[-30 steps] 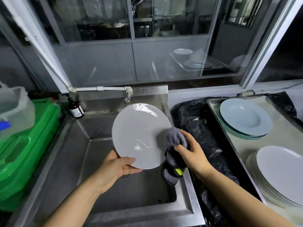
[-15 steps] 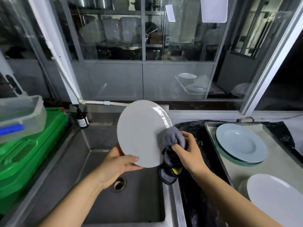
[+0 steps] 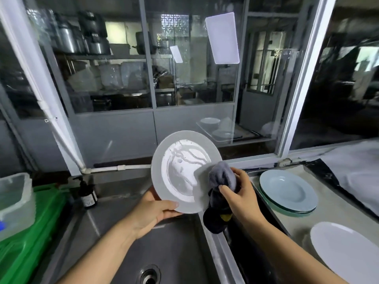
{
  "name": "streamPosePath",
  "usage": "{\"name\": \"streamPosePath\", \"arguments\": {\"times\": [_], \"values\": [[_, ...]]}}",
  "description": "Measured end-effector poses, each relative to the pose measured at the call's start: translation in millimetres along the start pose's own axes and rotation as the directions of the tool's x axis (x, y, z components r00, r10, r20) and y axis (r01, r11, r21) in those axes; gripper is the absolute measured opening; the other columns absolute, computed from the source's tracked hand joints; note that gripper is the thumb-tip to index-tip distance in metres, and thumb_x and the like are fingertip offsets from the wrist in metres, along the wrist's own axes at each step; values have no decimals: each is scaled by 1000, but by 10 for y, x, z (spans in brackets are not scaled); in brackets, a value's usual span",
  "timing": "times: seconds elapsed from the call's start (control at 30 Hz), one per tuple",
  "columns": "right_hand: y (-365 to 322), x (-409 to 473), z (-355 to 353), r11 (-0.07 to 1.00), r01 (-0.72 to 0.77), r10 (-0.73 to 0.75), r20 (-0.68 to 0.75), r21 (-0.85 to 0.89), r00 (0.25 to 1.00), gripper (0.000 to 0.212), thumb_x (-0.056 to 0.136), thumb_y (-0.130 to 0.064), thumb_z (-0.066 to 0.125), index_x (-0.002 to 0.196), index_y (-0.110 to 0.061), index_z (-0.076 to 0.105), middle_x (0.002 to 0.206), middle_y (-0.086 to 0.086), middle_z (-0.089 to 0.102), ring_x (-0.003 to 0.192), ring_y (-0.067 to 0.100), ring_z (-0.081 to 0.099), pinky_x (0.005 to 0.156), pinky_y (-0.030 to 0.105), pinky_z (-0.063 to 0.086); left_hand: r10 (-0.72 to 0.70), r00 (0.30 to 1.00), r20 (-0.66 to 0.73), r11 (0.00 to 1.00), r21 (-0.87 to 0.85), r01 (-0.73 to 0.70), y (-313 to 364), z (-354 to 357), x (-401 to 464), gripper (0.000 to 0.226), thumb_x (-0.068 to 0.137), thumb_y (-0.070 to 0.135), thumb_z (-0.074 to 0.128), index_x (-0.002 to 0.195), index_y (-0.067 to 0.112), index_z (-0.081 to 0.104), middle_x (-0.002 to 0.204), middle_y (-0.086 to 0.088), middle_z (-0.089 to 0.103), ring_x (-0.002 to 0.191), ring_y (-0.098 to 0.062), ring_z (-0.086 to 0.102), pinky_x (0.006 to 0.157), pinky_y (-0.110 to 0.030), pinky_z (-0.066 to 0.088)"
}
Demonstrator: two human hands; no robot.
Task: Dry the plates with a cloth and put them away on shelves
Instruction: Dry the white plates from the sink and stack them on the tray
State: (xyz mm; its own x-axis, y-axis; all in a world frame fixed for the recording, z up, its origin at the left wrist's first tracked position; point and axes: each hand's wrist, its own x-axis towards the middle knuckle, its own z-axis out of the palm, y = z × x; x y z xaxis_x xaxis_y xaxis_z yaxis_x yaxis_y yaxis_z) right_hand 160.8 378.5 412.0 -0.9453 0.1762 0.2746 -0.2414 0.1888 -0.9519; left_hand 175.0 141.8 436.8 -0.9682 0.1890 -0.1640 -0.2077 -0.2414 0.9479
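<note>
1. This is the washing area of a commercial kitchen, not a home kitchen.
2. A deep steel sink stands under a wall of glass partitions in grey metal frames.
3. Behind the glass there are metal shelves with big steel pots and plastic containers.
4. Right of the sink, a steel counter carries stacks of plates: pale blue deep plates and white plates.
5. Left of the sink are a green crate, a clear plastic tub and a dark pump bottle.
</note>
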Motion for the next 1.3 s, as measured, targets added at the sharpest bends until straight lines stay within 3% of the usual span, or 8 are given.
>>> {"name": "streamPosePath", "arguments": {"times": [0.3, 0.47, 0.6, 0.8, 0.87, 0.97, 1.07, 1.3], "values": [[-126, -205, 436, 880, 276, -326, -70, -386, 943, 58, 85, -25, 72, 135, -30, 43, 123, -26, 49, 111, -12, 47, 95, 8, 35, 42, 993, 107, 999, -18, -41, 109, -311, 18, 66, 66, -12, 69, 128, 0, 51, 114, -24, 68, 101, -38, 68, 71, -39, 59], [7, -198, 727, 631, 511, -601, 48, -584, 798, 52, 99, -37, 46, 143, -13, 37, 150, 11, 42, 141, 24, 36, 116, 36, 30, 73, 991, 116, 997, -46, -68, 192, -497, -11, 66, 62, -10, 67, 126, -3, 53, 114, -27, 66, 101, -40, 68, 70, -38, 59], [-61, -211, 1016, 401, 707, -690, 316, -583, 651, 47, 103, -30, 42, 146, -14, 38, 151, 14, 41, 144, 28, 32, 117, 37, 28, 102, 981, 165, 994, 16, -106, 228, -528, -101, 63, 56, -12, 68, 118, -6, 58, 100, -25, 71, 91, -35, 71, 69, -39, 59], [-445, -17, 1291, 413, 751, -689, 362, -516, 628, 42, 104, -36, 32, 142, -24, 47, 148, 5, 47, 141, 28, 37, 119, 45, 20, 97, 979, 178, 992, 63, -110, 242, -595, -156, 55, 54, -14, 66, 110, -11, 61, 87, -25, 71, 74, -29, 71, 65, -37, 59], [-508, 150, 1274, 419, 675, -653, 316, -607, 688, 44, 103, -44, 28, 142, -33, 47, 147, -3, 48, 141, 25, 38, 116, 53, 21, 85, 983, 164, 993, 61, -97, 287, -661, -157, 52, 55, -11, 67, 107, -9, 62, 91, -27, 71, 76, -32, 72, 62, -35, 59], [-522, 385, 1180, 573, 468, -545, 114, -673, 831, 47, 101, -52, 25, 144, -40, 41, 152, -10, 41, 145, 20, 30, 113, 59, 25, 105, 982, 155, 991, 69, -117, 355, -754, -179, 54, 55, -7, 69, 109, -2, 62, 99, -25, 71, 83, -34, 72, 64, -36, 60], [-413, 302, 1128, 686, 405, -451, 83, -605, 888, 54, 96, -54, 29, 149, -44, 23, 159, -14, 21, 150, 13, 7, 121, 51, 8, 104, 980, 170, 989, 89, -121, 397, -811, -206, 58, 56, -6, 70, 113, -1, 60, 99, -21, 73, 85, -34, 72, 64, -35, 60], [-526, -3, 1437, 447, 781, -657, 432, -437, 618, 49, 101, -31, 42, 149, -28, 34, 159, 5, 28, 149, 29, 16, 118, 60, 11, 85, 973, 217, 985, 130, -115, 373, -713, -207, 48, 64, -22, 63, 109, -6, 63, 93, -25, 71, 83, -31, 70, 72, -44, 60]]}}
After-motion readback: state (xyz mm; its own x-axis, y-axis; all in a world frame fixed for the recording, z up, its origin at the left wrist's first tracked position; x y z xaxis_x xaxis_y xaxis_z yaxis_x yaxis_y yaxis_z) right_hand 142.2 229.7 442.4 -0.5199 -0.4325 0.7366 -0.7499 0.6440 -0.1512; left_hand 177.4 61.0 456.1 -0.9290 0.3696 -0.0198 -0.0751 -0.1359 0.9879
